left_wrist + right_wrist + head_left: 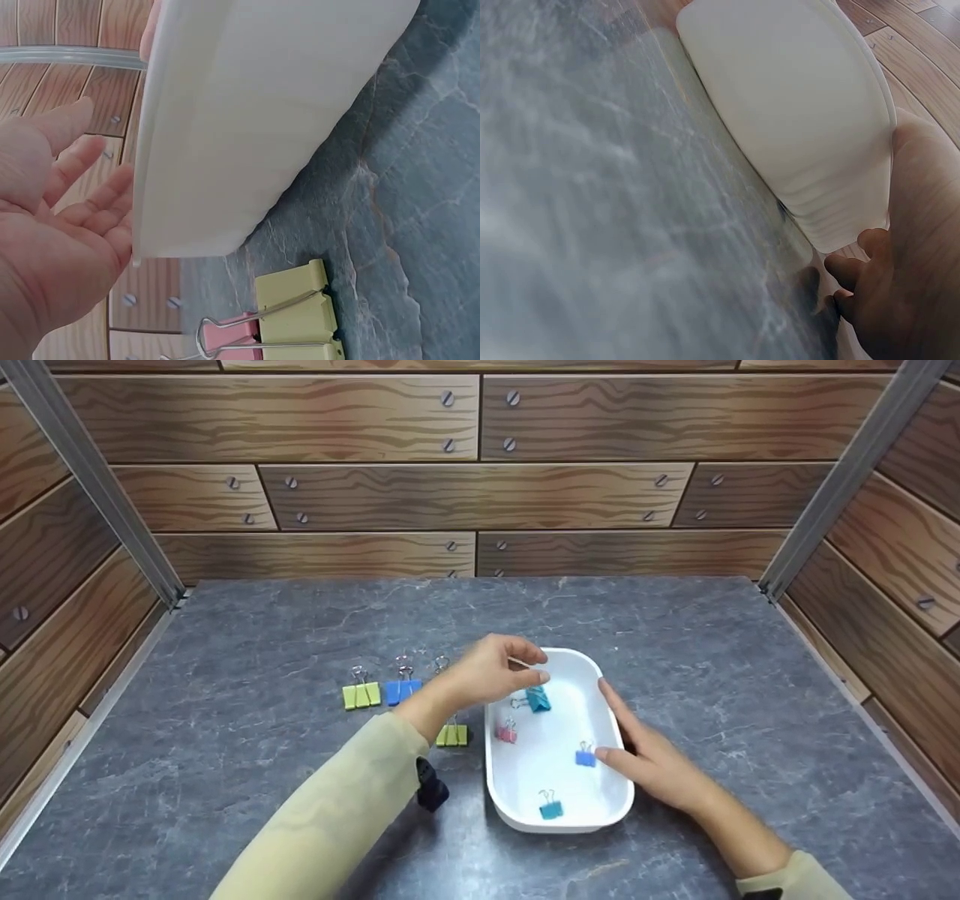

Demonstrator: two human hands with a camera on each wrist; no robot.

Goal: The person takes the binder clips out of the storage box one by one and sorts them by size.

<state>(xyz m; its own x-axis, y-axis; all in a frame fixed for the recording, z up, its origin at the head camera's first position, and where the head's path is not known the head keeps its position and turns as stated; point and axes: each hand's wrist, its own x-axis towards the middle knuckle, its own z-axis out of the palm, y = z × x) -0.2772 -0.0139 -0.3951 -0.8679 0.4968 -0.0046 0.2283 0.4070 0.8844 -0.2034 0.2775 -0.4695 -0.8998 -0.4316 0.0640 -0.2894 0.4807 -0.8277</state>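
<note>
A teal binder clip (538,698) is seen over the far end of the white tray (609,799), just under the fingertips of the left hand (491,671), whose grip is loosely curled; whether the clip is pinched or already let go cannot be told. The right hand (649,757) is laid flat, fingers straight, against the tray's right rim, the tray's long axis running away from the person on the counter (225,660). Other clips lie left of the tray.
</note>
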